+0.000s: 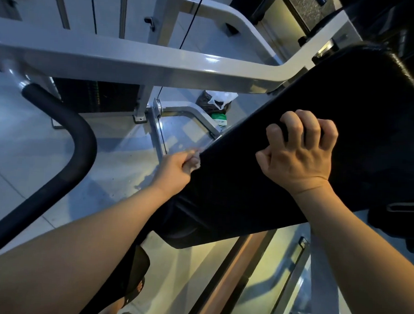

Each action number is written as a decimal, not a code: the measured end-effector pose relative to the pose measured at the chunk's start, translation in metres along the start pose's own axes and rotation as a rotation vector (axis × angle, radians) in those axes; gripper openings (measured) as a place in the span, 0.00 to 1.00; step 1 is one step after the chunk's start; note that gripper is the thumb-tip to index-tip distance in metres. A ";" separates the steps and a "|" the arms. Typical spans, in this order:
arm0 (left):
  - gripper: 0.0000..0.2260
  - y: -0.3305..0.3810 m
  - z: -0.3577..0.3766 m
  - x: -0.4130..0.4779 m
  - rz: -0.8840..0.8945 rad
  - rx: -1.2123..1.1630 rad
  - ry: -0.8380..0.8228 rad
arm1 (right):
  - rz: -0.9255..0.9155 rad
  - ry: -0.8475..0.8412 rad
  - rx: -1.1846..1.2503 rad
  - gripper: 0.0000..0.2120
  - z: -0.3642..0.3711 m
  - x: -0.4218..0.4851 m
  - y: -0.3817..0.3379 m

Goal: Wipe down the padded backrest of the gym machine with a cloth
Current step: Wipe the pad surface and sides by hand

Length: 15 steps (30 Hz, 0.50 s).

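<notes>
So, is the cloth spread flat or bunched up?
Bunched: the cloth shows only as a small white wad gripped in the left hand at the backrest edge.

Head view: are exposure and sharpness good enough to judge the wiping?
Head view: dim; the black backrest is underexposed, nearly featureless, so whether the right hand grips anything is unreadable. Head view: the pale cloth in the left hand is slightly smeared; glare streaks the white frame, which fisheye bends.

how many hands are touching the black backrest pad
2. The left hand grips a white cloth against the pad at its left edge; the right hand rests curled on the pad's face, further right. None seem hidden.
</notes>
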<state>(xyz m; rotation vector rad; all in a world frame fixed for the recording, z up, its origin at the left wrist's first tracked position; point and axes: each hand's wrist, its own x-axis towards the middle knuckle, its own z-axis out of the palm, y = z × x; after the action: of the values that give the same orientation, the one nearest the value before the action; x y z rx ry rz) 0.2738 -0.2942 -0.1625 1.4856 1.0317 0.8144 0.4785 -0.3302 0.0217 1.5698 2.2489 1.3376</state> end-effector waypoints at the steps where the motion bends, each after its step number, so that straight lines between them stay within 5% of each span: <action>1: 0.11 -0.006 -0.001 -0.003 -0.078 -0.019 -0.008 | 0.001 -0.003 -0.006 0.13 -0.001 0.000 0.001; 8: 0.14 0.057 0.003 0.033 -0.015 -0.175 -0.068 | 0.061 -0.043 0.105 0.10 -0.019 0.011 -0.009; 12: 0.13 0.091 0.001 0.063 0.001 -0.331 -0.216 | -0.151 -0.203 0.293 0.15 -0.024 0.010 -0.046; 15: 0.12 0.050 -0.011 0.053 -0.041 -0.113 -0.237 | -0.158 -0.291 0.263 0.19 -0.006 0.010 -0.058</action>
<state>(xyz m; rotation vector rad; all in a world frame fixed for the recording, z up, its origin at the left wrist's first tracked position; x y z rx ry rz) 0.2925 -0.2425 -0.1136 1.4211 0.8226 0.6393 0.4295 -0.3307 -0.0108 1.5035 2.3722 0.7446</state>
